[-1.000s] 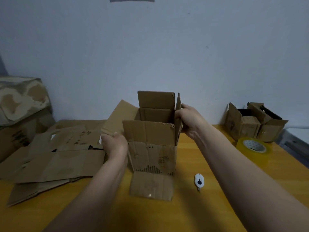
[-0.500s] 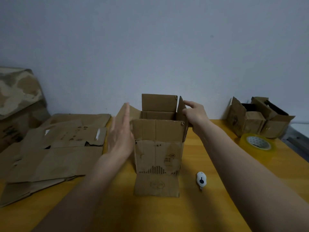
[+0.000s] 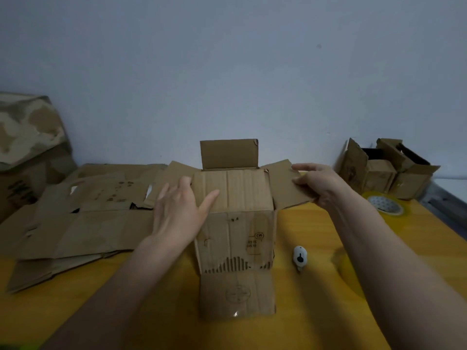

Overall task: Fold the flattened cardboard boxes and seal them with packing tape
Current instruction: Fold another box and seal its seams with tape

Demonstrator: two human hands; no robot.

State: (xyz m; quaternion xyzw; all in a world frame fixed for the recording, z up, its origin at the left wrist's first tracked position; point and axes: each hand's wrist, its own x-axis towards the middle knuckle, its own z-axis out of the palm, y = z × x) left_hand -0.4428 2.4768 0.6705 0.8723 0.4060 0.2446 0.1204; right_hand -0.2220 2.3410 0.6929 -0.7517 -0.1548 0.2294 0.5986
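A brown cardboard box (image 3: 236,236) stands upright in the middle of the yellow table (image 3: 328,311). Its near top flap lies folded flat over the opening, the far flap stands up, and the side flaps spread outward. My left hand (image 3: 180,210) rests flat, fingers spread, on the left edge of the folded flap. My right hand (image 3: 319,184) pinches the right side flap, which sticks out sideways. A bottom flap lies on the table toward me. A roll of clear packing tape (image 3: 385,204) lies at the right.
A stack of flattened cardboard boxes (image 3: 83,218) lies at the left. A small white cutter (image 3: 300,257) lies just right of the box. Folded boxes (image 3: 386,170) stand at the back right by the wall. A camouflage-patterned bundle (image 3: 27,132) sits at the far left.
The near top flap has gone from upright to folded flat over the opening. My left hand moved onto it. My right hand pulled the right flap outward.
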